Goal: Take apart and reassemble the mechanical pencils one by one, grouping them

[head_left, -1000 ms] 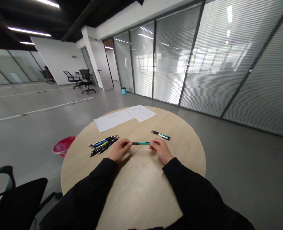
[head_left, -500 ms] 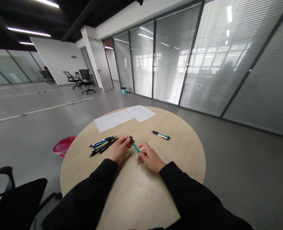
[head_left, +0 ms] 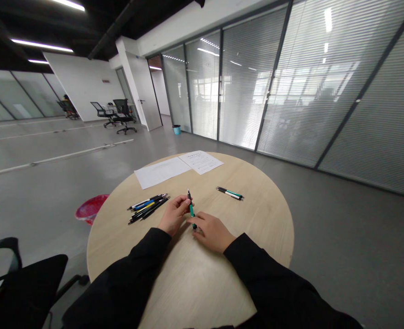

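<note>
A green pen with a black grip [head_left: 191,210] stands nearly upright above the table, its metal tip pointing away from me. My left hand [head_left: 173,213] pinches it by the grip between thumb and fingers. At the pen's near end, the fingers and thumb of my right hand [head_left: 212,231] close around the black end piece. Left of my left hand lies a loose pile of several pens [head_left: 148,208], mostly black, with blue, yellow and white among them. Farther right, a pair of pens [head_left: 229,193], one green and one white with black, lie side by side.
The round wooden table [head_left: 256,214] carries a white sheet [head_left: 164,172] and a printed sheet [head_left: 202,162] at its far side. A red basket [head_left: 90,208] stands on the floor at left, near a black chair [head_left: 23,288]. Glass partitions line the right.
The green pen has turned from a slant to nearly upright. My right hand has shifted slightly left and closed around its lower end, while my left hand keeps its pinch.
</note>
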Available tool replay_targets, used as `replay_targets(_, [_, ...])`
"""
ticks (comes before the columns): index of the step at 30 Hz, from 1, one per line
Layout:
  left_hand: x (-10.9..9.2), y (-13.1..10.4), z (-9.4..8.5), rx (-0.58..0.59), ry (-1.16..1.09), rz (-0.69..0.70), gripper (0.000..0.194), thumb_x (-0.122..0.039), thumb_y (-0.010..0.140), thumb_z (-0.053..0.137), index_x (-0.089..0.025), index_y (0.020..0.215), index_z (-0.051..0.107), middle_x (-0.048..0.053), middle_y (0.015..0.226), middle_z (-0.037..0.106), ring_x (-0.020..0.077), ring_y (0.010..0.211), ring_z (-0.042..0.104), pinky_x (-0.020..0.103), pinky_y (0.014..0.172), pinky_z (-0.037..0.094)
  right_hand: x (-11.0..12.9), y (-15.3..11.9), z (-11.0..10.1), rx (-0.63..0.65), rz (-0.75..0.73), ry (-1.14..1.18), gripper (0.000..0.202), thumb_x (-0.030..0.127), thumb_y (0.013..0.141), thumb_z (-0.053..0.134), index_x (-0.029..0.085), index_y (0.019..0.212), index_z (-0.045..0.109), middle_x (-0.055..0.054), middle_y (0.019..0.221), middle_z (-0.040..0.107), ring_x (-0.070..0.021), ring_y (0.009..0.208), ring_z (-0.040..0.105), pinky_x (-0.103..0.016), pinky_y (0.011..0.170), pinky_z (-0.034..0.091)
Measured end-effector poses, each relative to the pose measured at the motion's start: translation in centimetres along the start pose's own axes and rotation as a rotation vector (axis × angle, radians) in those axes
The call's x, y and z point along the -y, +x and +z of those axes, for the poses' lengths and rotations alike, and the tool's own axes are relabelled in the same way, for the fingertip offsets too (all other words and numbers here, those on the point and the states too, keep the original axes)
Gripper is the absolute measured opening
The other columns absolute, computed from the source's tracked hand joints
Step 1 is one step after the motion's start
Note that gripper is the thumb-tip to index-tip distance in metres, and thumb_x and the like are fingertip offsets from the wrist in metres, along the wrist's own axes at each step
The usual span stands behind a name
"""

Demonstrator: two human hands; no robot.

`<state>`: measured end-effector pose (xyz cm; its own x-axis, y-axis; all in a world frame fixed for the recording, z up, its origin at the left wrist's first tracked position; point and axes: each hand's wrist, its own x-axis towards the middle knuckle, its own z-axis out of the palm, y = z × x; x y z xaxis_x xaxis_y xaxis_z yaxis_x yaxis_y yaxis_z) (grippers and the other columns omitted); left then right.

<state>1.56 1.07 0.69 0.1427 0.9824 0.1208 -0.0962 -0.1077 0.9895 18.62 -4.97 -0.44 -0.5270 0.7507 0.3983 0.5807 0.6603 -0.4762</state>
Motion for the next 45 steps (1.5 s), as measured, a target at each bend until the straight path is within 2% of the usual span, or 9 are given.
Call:
replay_targets(8, [0.53,0.03,-0.11,0.075,0.039,-0.002,0.036,-0.046,0.075,0.076,-0.015,0.087,0.064,0.002,0.076,0.064,0.0135,0.068,0.058,0.025,0.064,0.046,0.16,0.06,-0.06,0.023,-0.009,-0.142,0.016,0.021,0.086,0.066,0.024,0.102,0.064,-0.003,0.096,0.064,-0.0189,0.086,0.059,-0.027,0.073,0.041])
replay_targets(15, [0.51,-0.03,-0.06,0.074,0.018,0.0,0.036,-0.046,0.074,0.077,-0.015,0.087,0.063,0.002,0.076,0.064,0.0131,0.067,0.058,0.025,0.063,0.046,0.41,-0.01,-0.24,0.035,-0.004,-0.16,0.015,0.021,0.088,0.065,0.023,0.103,0.063,-0.003,0.099,0.064,-0.0189,0.088,0.06,-0.028,0.073,0.041])
replay_targets(21, [0.5,-0.06,-0.11,0.057,0.022,0.002,0.035,-0.045,0.074,0.077,-0.016,0.086,0.063,0.002,0.075,0.064,0.0127,0.066,0.058,0.025,0.063,0.045,0.7,-0.01,-0.53,0.096,0.013,-0.186,0.023,0.025,0.088,0.065,0.023,0.111,0.06,-0.004,0.107,0.062,-0.019,0.094,0.059,-0.028,0.078,0.043])
replay_targets(26, [0.43,-0.05,-0.04,0.029,0.008,0.008,0.035,-0.044,0.072,0.079,-0.017,0.084,0.062,0.0,0.071,0.063,0.0119,0.061,0.055,0.024,0.06,0.044,0.94,0.01,-0.58,0.12,0.022,-0.23,0.022,0.026,0.091,0.059,0.024,0.113,0.059,-0.004,0.101,0.062,-0.0192,0.091,0.059,-0.028,0.076,0.043])
replay_targets(35, [0.23,-0.06,0.13,0.049,-0.008,0.018,0.033,-0.04,0.071,0.079,-0.016,0.081,0.06,-0.003,0.066,0.057,0.0099,0.058,0.051,0.022,0.057,0.041,0.67,0.12,0.05,0.066,-0.017,-0.267,0.013,0.02,0.09,0.061,0.021,0.103,0.06,-0.004,0.094,0.063,-0.0194,0.089,0.058,-0.029,0.073,0.041])
replay_targets(45, [0.27,-0.14,0.06,0.072,-0.009,0.013,0.031,-0.039,0.073,0.079,-0.016,0.084,0.061,-0.003,0.068,0.057,0.0101,0.06,0.051,0.022,0.058,0.042,0.5,0.02,0.16,0.042,-0.033,-0.251,0.01,0.02,0.09,0.061,0.021,0.1,0.061,-0.004,0.093,0.063,-0.0189,0.087,0.058,-0.028,0.073,0.04])
